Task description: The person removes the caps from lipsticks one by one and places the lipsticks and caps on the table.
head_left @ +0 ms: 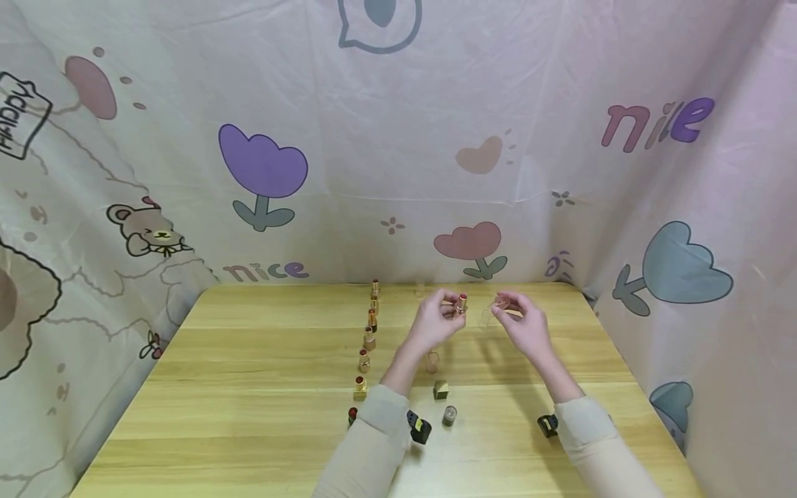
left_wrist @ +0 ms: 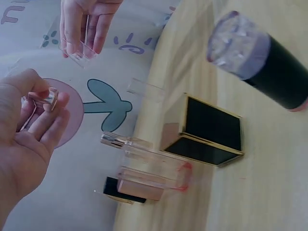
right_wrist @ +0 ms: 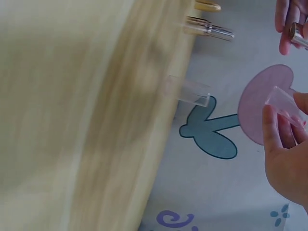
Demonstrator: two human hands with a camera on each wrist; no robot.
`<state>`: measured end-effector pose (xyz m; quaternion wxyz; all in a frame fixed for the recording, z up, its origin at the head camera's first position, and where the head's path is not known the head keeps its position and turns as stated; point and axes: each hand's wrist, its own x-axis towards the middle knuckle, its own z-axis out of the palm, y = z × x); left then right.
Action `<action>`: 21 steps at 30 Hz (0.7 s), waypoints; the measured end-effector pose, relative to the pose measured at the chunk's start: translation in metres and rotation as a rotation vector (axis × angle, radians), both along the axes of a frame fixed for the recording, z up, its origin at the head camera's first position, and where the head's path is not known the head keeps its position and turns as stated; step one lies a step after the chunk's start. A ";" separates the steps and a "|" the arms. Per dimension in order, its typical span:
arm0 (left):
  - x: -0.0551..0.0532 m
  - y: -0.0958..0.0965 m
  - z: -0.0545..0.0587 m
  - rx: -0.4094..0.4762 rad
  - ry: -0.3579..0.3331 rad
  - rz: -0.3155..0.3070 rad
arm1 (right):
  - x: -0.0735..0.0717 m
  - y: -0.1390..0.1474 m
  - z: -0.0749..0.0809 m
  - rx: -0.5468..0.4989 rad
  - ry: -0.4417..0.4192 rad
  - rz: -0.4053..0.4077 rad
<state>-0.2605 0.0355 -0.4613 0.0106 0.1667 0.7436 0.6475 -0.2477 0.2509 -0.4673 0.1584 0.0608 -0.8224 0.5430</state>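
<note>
A lipstick (head_left: 461, 303) with its red tip bare is upright between the thumb and fingers of my left hand (head_left: 436, 321). The left wrist view shows only its shiny base between the fingers. Across a small gap, my right hand (head_left: 525, 324) pinches a clear cap (right_wrist: 283, 102), apart from the lipstick. Beneath the hands, another clear cap (head_left: 486, 318) stands on the table. To the left runs a row of several uncapped lipsticks, among them a gold one (head_left: 360, 389) and a beige-based one (head_left: 369, 339).
Right of the row stand a clear cap with a pink rim (head_left: 432, 362), a square black-and-gold cap (left_wrist: 211, 130) and a dark cap with a clear top (left_wrist: 281, 72). Another clear cap (head_left: 420, 289) is at the back edge. A printed curtain (head_left: 373, 138) hangs behind the wooden table (head_left: 249, 387).
</note>
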 end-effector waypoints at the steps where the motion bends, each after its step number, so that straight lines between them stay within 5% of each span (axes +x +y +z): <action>1: 0.000 0.000 -0.002 -0.023 0.008 0.002 | 0.001 0.000 -0.002 0.020 -0.007 0.012; 8: 0.000 -0.003 -0.011 -0.253 0.102 0.009 | 0.002 0.001 -0.015 0.153 -0.073 0.067; 21: 0.001 -0.005 -0.013 -0.462 0.089 -0.045 | 0.004 0.001 -0.033 0.251 -0.148 0.133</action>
